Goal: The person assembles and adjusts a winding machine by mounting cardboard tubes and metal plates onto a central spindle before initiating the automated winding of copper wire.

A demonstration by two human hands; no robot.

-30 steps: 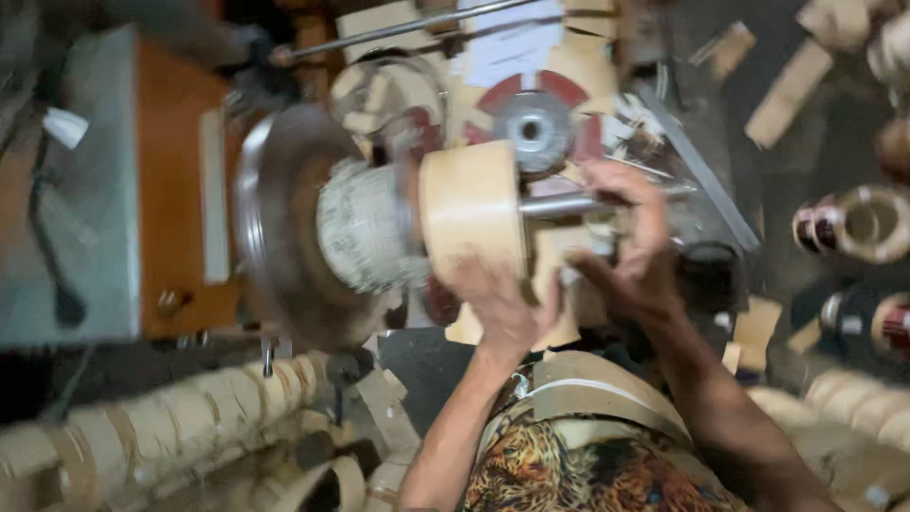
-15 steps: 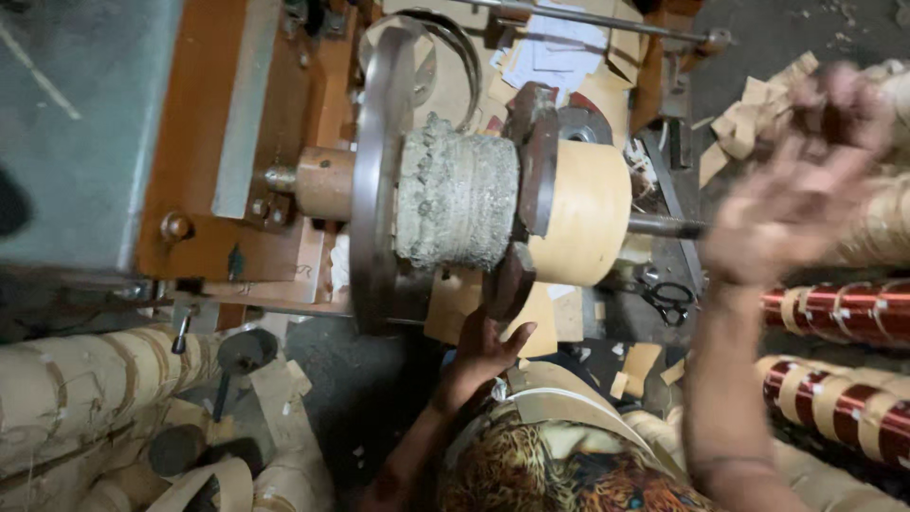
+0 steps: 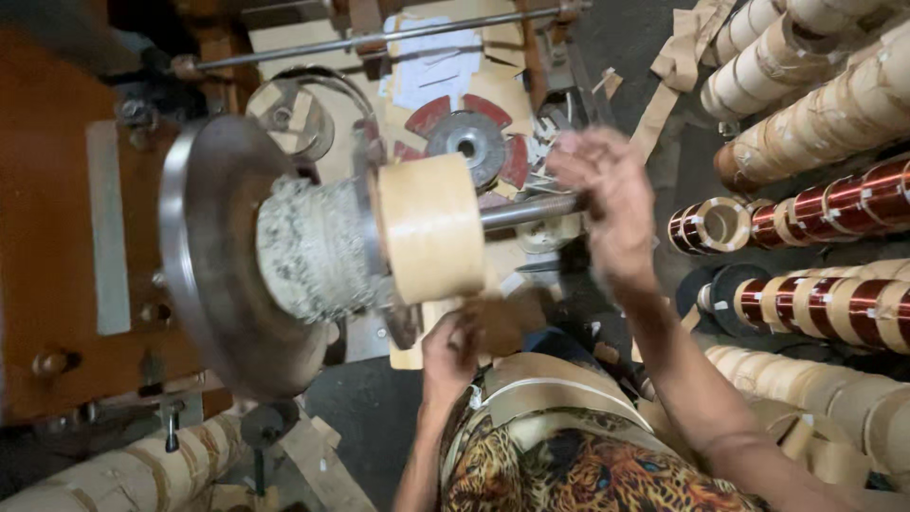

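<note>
Overhead, right hand [image 3: 607, 194] at shaft [image 3: 526, 210]

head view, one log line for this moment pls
left hand: under paper-wrapped coil, grip unclear | right hand: at shaft, blurred | coil: mounted against round faceplate | copper coils: right

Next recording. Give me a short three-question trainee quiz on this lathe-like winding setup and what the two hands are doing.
1. True or false: the tan paper-wrapped coil sits on the steel shaft.
2. Which hand is by the shaft's free end? A) left hand B) right hand
3. What lies on the floor at the right?

Key:
1. True.
2. B: the right hand, blurred; the left hand is below the coil.
3. Copper-wound coils and paper-wrapped rolls.
</note>
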